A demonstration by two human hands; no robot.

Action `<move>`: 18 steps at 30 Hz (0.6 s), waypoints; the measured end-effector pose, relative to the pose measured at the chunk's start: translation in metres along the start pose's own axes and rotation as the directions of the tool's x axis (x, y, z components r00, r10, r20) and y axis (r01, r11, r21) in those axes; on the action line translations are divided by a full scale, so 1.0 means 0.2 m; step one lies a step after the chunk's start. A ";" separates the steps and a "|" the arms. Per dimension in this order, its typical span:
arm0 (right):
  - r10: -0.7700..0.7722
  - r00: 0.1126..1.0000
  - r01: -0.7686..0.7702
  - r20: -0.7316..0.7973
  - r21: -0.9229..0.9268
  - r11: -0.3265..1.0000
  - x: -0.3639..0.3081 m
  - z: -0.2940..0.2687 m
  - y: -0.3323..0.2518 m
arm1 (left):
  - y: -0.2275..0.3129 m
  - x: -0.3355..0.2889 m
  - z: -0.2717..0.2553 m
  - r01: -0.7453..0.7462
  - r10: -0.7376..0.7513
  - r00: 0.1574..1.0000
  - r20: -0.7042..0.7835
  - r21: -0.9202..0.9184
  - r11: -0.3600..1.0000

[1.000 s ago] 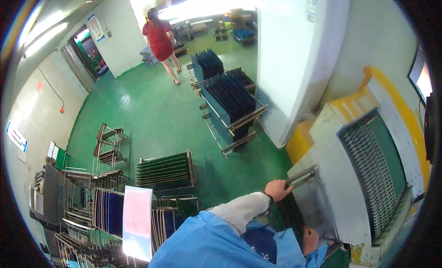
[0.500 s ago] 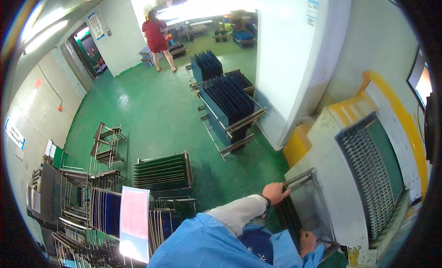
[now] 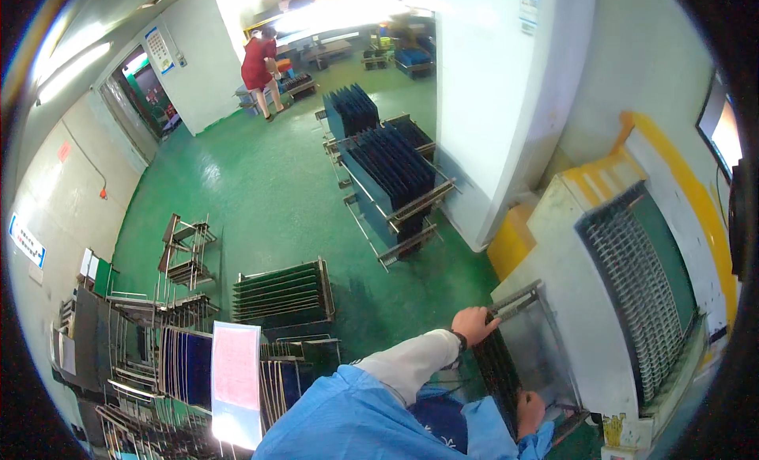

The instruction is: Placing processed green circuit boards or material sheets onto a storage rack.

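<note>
At lower right, a metal rack with slotted end bars leans beside the white machine, several thin dark panels standing in it close together. My left hand, with a dark band at the wrist, is closed over the far end of these panels, near the upper slotted bar. Nearer to me, my right hand curls its fingers around the opposite end of the panels. How many panels lie between the hands cannot be made out. My light blue sleeve covers part of the rack's near side.
Right of the rack stands a white machine with a slanted conveyor of metal rollers. Racks of dark blue panels are on the green floor ahead. More racks and a pink sheet lie left. A person in red stands far off.
The distant person in red has bent toward the boxes beside them. My view has shifted slightly. Both my hands keep nearly the same hold on the panels.
</note>
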State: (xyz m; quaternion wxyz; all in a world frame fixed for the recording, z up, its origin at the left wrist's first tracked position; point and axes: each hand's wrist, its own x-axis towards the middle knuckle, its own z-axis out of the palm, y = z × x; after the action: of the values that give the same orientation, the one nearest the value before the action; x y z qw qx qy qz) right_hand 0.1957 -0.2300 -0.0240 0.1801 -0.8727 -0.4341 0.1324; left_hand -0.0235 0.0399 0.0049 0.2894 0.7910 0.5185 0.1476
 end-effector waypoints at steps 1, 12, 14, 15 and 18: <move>-0.018 1.000 0.018 -0.002 0.014 1.000 0.00 0.00 -0.01 | 0.00 0.00 0.00 0.007 -0.007 1.000 0.007 0.007 1.000; 0.025 0.998 -0.023 0.053 -0.046 0.999 0.02 0.00 0.01 | -0.01 0.00 0.01 0.016 -0.016 1.000 0.002 -0.024 1.000; 0.028 0.998 -0.025 0.059 -0.048 0.999 0.02 0.01 0.03 | 0.00 0.00 0.00 0.023 -0.023 1.000 0.000 -0.020 1.000; 0.023 0.998 -0.020 0.051 -0.047 0.999 0.02 0.04 0.07 | 0.01 0.00 -0.01 0.025 -0.025 1.000 -0.002 -0.015 1.000; 0.025 0.999 -0.023 0.040 -0.050 0.998 0.03 0.09 0.14 | 0.01 -0.01 0.00 0.012 -0.013 1.000 -0.025 -0.017 1.000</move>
State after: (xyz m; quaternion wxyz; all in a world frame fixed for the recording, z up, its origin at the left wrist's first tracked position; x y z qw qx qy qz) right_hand 0.2122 -0.2382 -0.0531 0.1480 -0.8793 -0.4301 0.1415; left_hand -0.0219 0.0381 0.0060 0.2903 0.7834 0.5257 0.1599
